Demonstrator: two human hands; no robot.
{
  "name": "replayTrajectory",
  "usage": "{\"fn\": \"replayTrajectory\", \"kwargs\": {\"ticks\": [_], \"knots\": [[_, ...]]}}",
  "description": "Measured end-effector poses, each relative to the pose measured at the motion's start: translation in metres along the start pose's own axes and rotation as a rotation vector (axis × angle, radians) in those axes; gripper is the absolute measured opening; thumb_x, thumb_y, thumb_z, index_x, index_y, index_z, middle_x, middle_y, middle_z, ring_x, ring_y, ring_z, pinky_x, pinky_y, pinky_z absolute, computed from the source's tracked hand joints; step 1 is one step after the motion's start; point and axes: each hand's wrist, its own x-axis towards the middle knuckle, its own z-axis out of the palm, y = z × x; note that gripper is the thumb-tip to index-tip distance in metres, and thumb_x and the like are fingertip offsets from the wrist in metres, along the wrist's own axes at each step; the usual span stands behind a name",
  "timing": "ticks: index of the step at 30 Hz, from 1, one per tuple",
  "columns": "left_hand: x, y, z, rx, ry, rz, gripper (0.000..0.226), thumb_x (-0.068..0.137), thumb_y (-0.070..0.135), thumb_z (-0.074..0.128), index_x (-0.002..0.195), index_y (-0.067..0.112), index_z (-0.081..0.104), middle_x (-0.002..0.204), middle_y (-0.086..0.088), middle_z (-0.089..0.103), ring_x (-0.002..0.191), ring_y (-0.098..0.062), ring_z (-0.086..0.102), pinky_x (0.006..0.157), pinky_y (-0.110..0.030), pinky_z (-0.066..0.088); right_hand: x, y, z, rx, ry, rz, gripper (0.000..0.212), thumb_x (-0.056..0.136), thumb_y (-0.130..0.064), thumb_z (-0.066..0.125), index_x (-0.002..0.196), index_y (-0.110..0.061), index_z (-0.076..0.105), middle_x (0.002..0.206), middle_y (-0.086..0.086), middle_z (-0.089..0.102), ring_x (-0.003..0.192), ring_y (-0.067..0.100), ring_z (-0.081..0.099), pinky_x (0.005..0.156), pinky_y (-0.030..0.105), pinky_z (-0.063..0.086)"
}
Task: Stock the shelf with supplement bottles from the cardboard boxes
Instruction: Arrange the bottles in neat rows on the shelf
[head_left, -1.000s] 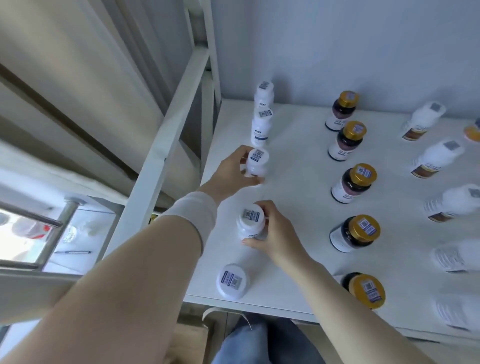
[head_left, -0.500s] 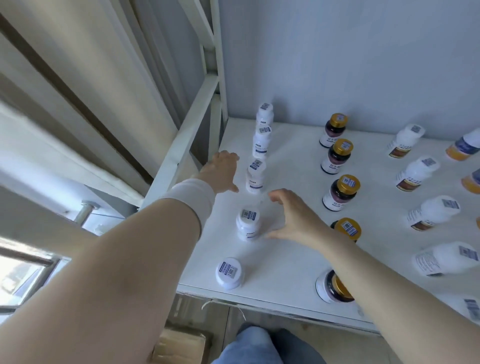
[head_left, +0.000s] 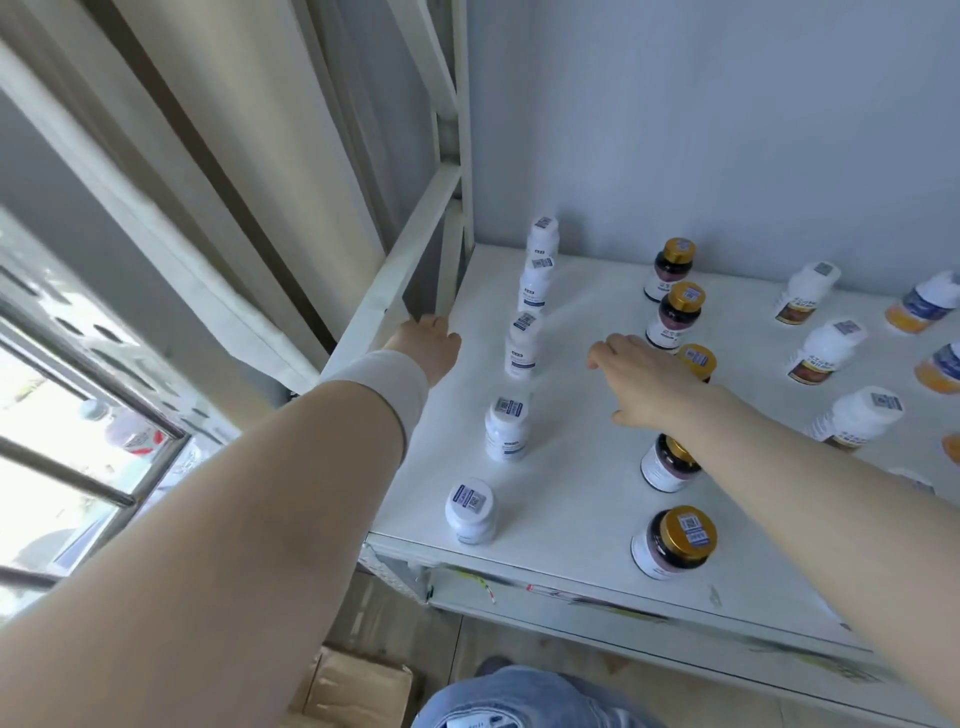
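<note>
A white shelf board (head_left: 566, 488) carries rows of supplement bottles. On the left runs a row of several small white bottles, with the nearest one (head_left: 470, 510) by the front edge and another (head_left: 507, 427) behind it. A row of dark bottles with gold caps (head_left: 674, 540) stands further right. My left hand (head_left: 428, 347) hovers at the shelf's left edge, holding nothing, fingers relaxed. My right hand (head_left: 647, 382) is spread open above the middle of the shelf, partly covering two gold-capped bottles. Neither hand touches a bottle.
White bottles with brown labels (head_left: 823, 351) and orange-based bottles (head_left: 922, 301) stand at the right. The white shelf frame post (head_left: 457, 171) rises at the back left. A cardboard box (head_left: 358, 691) lies on the floor below. A barred window (head_left: 78, 467) is at the left.
Both hands let go of the white bottles they gripped a second ago. My left hand drew back to the shelf's left edge and my right hand moved right toward the gold-capped row.
</note>
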Motion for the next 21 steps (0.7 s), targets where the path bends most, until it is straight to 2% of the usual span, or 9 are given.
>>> {"fn": "replayTrajectory", "kwargs": {"ticks": [3, 6, 9, 11, 13, 17, 21], "knots": [[-0.004, 0.000, 0.003, -0.085, -0.032, -0.009, 0.052, 0.084, 0.008, 0.065, 0.129, 0.003, 0.038, 0.133, -0.018, 0.039, 0.123, -0.032, 0.040, 0.093, -0.038, 0.043, -0.002, -0.008, 0.002, 0.064, 0.006, -0.012, 0.062, 0.077, -0.013, 0.070, 0.129, -0.011, 0.037, 0.130, 0.009, 0.041, 0.122, 0.025, 0.040, 0.085, 0.033, 0.043], [0.000, -0.001, 0.004, -0.390, -0.008, 0.005, 0.058, 0.082, 0.020, 0.071, 0.130, 0.009, 0.040, 0.132, -0.012, 0.044, 0.122, -0.029, 0.046, 0.097, -0.041, 0.045, -0.003, -0.020, 0.008, 0.214, 0.038, -0.050, 0.065, 0.075, -0.022, 0.074, 0.127, -0.010, 0.038, 0.129, 0.008, 0.043, 0.122, 0.024, 0.041, 0.089, 0.035, 0.042], [0.006, 0.001, -0.004, -0.815, 0.162, 0.085, 0.047, 0.085, 0.020, 0.067, 0.125, 0.012, 0.044, 0.124, -0.006, 0.056, 0.109, -0.022, 0.058, 0.091, -0.031, 0.046, -0.001, -0.034, 0.013, 0.443, 0.080, -0.091, 0.067, 0.074, -0.024, 0.075, 0.127, -0.010, 0.039, 0.131, 0.007, 0.044, 0.123, 0.022, 0.043, 0.094, 0.034, 0.041], [0.011, 0.003, -0.013, -0.981, 0.268, 0.109, 0.048, 0.084, 0.016, 0.069, 0.125, 0.011, 0.046, 0.121, -0.006, 0.057, 0.104, -0.020, 0.059, 0.088, -0.029, 0.046, 0.001, -0.042, 0.017, 0.570, 0.086, -0.108, 0.068, 0.073, -0.023, 0.076, 0.129, -0.012, 0.039, 0.132, 0.005, 0.044, 0.122, 0.020, 0.044, 0.096, 0.029, 0.038], [0.016, 0.004, -0.022, -1.031, 0.301, 0.138, 0.055, 0.081, 0.016, 0.071, 0.130, 0.014, 0.045, 0.124, -0.006, 0.055, 0.104, -0.020, 0.058, 0.090, -0.029, 0.046, 0.002, -0.049, 0.021, 0.657, 0.091, -0.135, 0.068, 0.073, -0.020, 0.075, 0.131, -0.015, 0.041, 0.133, 0.003, 0.045, 0.122, 0.019, 0.045, 0.097, 0.026, 0.037], [0.027, 0.009, -0.032, -0.985, 0.198, 0.239, 0.067, 0.079, 0.018, 0.074, 0.137, 0.023, 0.041, 0.135, -0.003, 0.048, 0.114, -0.019, 0.053, 0.096, -0.027, 0.041, 0.005, -0.058, 0.028, 0.714, 0.091, -0.170, 0.064, 0.076, -0.012, 0.071, 0.133, -0.016, 0.043, 0.135, -0.001, 0.047, 0.123, 0.014, 0.045, 0.088, 0.015, 0.032], [0.036, 0.014, -0.033, -0.920, 0.106, 0.270, 0.078, 0.077, 0.020, 0.076, 0.143, 0.020, 0.034, 0.142, -0.001, 0.045, 0.128, -0.019, 0.045, 0.105, -0.028, 0.032, 0.007, -0.063, 0.037, 0.820, 0.070, -0.109, 0.067, 0.073, -0.011, 0.073, 0.133, -0.015, 0.044, 0.133, 0.000, 0.050, 0.121, 0.016, 0.048, 0.092, 0.021, 0.040]]}}
